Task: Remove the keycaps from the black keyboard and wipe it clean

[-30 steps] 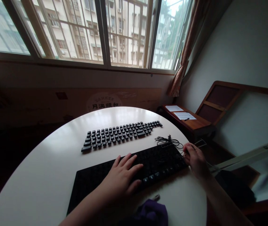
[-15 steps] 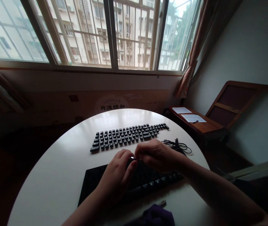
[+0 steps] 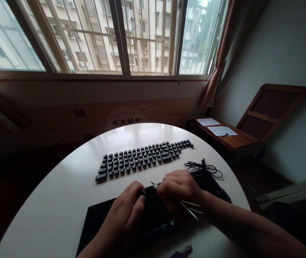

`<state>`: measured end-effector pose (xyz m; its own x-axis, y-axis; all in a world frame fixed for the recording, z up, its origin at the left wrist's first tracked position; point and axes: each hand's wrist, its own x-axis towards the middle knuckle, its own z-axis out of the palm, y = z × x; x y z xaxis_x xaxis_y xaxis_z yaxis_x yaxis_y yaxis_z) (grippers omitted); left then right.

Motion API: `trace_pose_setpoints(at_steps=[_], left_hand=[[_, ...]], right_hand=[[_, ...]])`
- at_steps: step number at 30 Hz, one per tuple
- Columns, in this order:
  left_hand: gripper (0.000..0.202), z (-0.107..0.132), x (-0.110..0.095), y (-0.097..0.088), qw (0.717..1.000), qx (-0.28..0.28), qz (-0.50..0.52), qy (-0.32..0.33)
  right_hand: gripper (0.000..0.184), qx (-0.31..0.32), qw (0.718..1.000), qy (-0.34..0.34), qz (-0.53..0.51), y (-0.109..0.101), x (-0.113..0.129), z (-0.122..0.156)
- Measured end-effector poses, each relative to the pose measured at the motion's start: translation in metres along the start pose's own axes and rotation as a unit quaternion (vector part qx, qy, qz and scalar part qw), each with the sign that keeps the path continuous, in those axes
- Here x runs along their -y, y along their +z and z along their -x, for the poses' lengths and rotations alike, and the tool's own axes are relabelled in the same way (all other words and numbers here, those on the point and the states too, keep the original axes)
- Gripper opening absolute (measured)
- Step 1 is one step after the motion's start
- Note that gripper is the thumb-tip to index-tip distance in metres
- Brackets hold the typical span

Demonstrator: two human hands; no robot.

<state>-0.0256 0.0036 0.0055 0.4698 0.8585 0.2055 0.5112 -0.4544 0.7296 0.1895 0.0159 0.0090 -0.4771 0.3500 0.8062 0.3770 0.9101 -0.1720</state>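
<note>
My left hand [image 3: 127,206] is closed, pinching a black keycap [image 3: 141,194] between thumb and fingers. To its right, my right hand [image 3: 180,188] wraps round a keycap puller; the metal tip [image 3: 153,184] points toward the left hand, and thin wire prongs [image 3: 190,208] stick out behind the fist. Tip and keycap are apart. Below both hands lies a black keyboard [image 3: 99,218], partly hidden by them, with a few keycaps [image 3: 166,226] showing along its near edge. Beyond it, many loose black keycaps [image 3: 139,157] stand in rows on the white round table [image 3: 53,193].
A coiled black cable [image 3: 206,167] rests by the keyboard's far right corner. At the near edge is a purple item [image 3: 178,254], cut off by the frame, with a small greyish piece [image 3: 187,249]. A wooden chair [image 3: 239,141] with papers stands at the right.
My hands have moved apart. The puller's tip has come away from the left hand, leaving the keycap there, and its prongs now show behind my right fist. The view has shifted slightly.
</note>
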Motion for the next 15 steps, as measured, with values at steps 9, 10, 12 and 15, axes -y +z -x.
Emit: trace_pose_setpoints(at_steps=[9,10,12,15], left_hand=[[0.034,0.001,-0.002,-0.001,0.997,0.002,0.067,0.025],[0.035,0.002,-0.001,0.000,0.997,0.003,0.072,0.033],[0.037,0.003,0.001,0.000,0.996,0.008,0.080,0.041],[0.041,0.003,0.001,-0.001,0.995,0.011,0.086,0.044]], right_hand=[[0.021,0.019,0.999,0.016,0.039,-0.003,0.006,-0.010],[0.023,0.031,0.999,0.007,0.024,-0.002,0.006,-0.009],[0.025,0.050,0.999,-0.003,0.013,0.002,0.006,-0.006],[0.021,0.056,0.998,-0.003,0.023,0.005,0.007,-0.003]])
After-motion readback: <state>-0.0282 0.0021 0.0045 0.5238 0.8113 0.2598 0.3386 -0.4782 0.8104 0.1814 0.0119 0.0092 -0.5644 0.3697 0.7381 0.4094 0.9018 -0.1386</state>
